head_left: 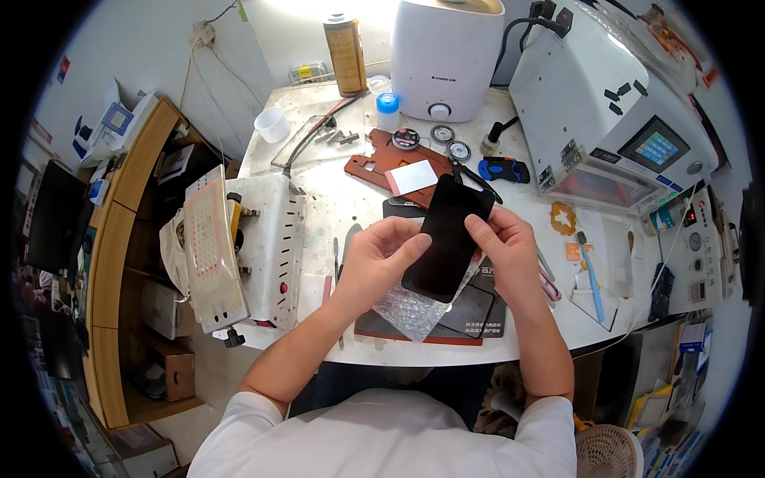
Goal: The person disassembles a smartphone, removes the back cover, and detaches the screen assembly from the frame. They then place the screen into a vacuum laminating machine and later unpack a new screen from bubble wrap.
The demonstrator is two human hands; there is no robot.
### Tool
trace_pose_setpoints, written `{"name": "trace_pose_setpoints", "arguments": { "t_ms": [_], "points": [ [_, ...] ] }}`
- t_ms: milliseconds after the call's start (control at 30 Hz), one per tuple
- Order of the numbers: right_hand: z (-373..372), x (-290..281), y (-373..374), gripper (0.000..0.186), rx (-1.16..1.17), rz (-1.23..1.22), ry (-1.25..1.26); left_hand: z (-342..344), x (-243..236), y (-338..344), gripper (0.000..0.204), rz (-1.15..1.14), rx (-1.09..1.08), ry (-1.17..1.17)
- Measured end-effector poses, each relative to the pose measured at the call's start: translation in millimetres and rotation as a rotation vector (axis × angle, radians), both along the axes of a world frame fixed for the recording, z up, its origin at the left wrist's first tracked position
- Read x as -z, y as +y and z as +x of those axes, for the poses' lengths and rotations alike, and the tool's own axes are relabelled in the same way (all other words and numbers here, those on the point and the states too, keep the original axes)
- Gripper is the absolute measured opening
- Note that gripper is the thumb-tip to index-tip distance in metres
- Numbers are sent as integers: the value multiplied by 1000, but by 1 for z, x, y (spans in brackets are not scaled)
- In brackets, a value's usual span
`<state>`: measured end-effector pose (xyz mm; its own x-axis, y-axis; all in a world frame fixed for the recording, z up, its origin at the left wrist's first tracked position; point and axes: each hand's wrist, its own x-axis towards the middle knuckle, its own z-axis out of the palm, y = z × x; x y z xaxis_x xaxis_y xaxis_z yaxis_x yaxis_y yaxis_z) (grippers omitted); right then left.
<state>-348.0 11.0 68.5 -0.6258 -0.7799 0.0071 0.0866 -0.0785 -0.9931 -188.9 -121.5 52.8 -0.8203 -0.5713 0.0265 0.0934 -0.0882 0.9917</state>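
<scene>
Phone screen panel [448, 237]: flat, black, glossy rectangle with rounded corners, held tilted above the middle of the workbench, its top edge leaning away from the person. No picture shows on its face. A scrap of clear bubble wrap [413, 309] hangs beneath its lower end.

Left hand [381, 256]: forearm enters from the lower edge; fingers curled round the panel's left long edge, thumb laid across the front face, grasping it.

Right hand [504, 245]: forearm rises from the lower right; thumb pressed on the panel's right edge near the top, fingers wrapped behind, likewise grasping it.

Surface: white workbench [351, 209], round-cornered, stained. Directly under the hands lies a dark mat [475, 312] on a reddish base. Beyond the panel, a reddish-brown jig plate [384, 162] with a small white card [411, 177] on it. Left, a white tilted machine [271, 239] carrying a pad with red dots [209, 243]. Rear, a white domed appliance [445, 56], a gold spray can [345, 52], a white cup [272, 124]. Right, a large white machine with a small colour display [606, 103].

Room: wooden shelving [119, 239] at left, pale wall behind.
</scene>
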Motion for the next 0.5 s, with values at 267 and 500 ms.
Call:
{"name": "trace_pose_setpoints", "arguments": {
  "t_ms": [267, 500],
  "points": [
    [1, 0, -1, 23, -2, 29, 72, 3, 3, -3, 20, 101, -10, -16],
    [0, 0, -1, 22, 31, -5, 9, 4, 1, -3, 26, 102, 6, 1]
  ]
}}
